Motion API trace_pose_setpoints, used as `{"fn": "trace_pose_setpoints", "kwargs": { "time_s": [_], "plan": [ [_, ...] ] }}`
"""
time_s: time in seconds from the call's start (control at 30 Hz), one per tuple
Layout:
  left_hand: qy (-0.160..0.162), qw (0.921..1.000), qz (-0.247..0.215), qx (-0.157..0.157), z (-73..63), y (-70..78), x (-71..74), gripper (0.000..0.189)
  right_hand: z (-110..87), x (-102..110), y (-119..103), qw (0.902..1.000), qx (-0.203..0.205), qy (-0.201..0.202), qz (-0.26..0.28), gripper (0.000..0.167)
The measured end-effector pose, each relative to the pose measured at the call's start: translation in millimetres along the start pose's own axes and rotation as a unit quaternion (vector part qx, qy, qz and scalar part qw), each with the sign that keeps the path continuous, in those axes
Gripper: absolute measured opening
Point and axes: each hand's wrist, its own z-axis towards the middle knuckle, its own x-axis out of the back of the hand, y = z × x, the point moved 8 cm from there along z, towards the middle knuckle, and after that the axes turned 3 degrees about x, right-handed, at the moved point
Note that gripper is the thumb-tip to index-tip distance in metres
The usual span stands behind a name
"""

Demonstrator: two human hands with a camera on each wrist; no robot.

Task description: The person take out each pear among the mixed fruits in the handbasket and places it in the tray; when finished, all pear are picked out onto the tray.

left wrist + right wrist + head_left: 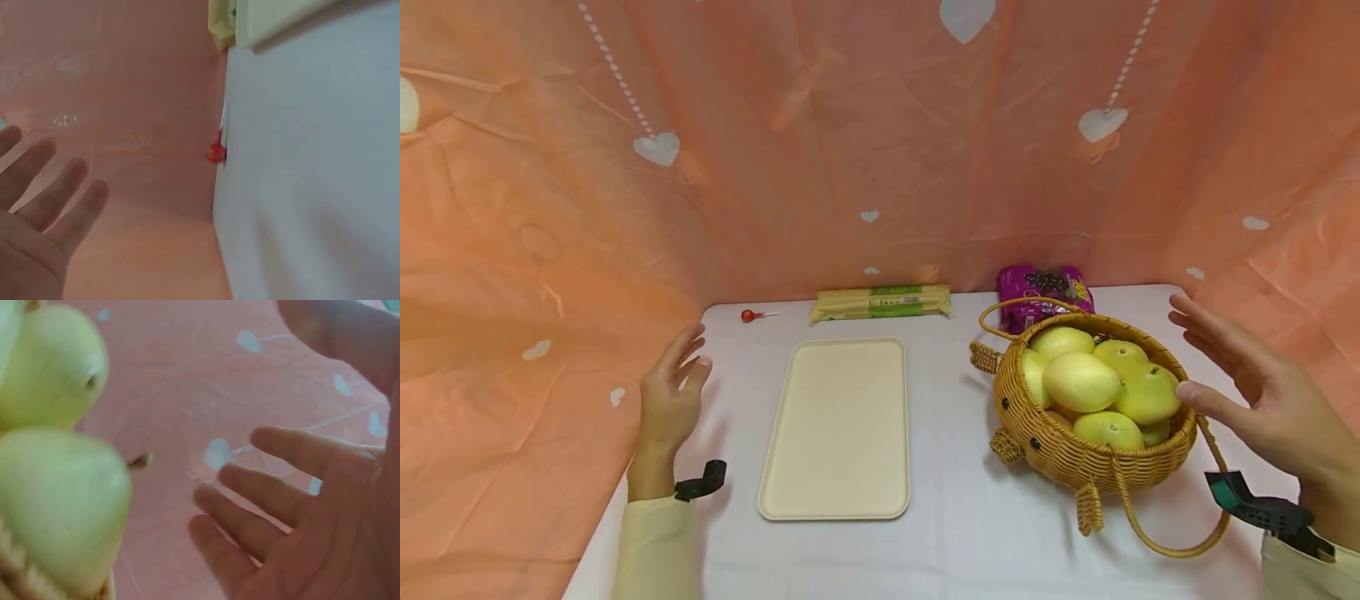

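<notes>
My right hand [1262,387] is held with fingers spread beside a wicker basket [1060,467], its thumb overlapping the rim in the head view. Yellow-green fruits [1082,383] fill the basket; one that looks like a pear [59,506] shows a short stem in the right wrist view. Nothing is in that palm. Over the table's left side, my left hand [670,400] is empty too, fingers extended and thumb apart. Between the hands lies a cream rectangular tray [835,429], bare inside. A red lollipop [216,152] with a white stick is beyond the left hand.
Along the back edge lie a long yellow-and-green packet [880,302] and a purple bag [1037,292] with a grape picture, partly behind the basket. The basket's loop handles [1187,552] flop outward. An orange curtain with hearts [880,167] surrounds the white table [962,533].
</notes>
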Motion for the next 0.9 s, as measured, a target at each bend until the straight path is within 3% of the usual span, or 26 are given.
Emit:
{"fn": "trace_pose_setpoints", "kwargs": {
  "time_s": [0.17,0.33,0.53,0.73,0.83,0.9],
  "plan": [
    [-0.047,0.9986,-0.015,0.018,9.5,-8.2,-23.6,0.052,5.3,-12,2,0.9986,-0.031,-0.041,0.009,0.094],
    [-0.125,0.9901,0.018,0.061,10.4,-26.6,-45.4,0.052,9.3,-24,15,0.9946,-0.064,-0.081,0.012,0.094],
    [-0.229,0.9653,0.080,0.097,8.6,-43.7,-68.6,0.053,14.7,-32,19,0.9940,-0.067,-0.086,-0.007,0.089],
    [-0.299,0.9335,0.142,0.138,4.5,-57.4,-84.4,0.061,22.5,-41,22,0.9881,-0.081,-0.090,-0.095,0.079],
    [-0.328,0.9210,0.159,0.136,0.8,-61.5,-93.1,0.062,25.8,-46,21,0.9804,-0.075,-0.103,-0.150,0.074],
    [-0.337,0.9190,0.162,0.125,-0.2,-61.9,-98.6,0.061,26.7,-48,20,0.9749,-0.077,-0.108,-0.179,0.073]
  ]
}}
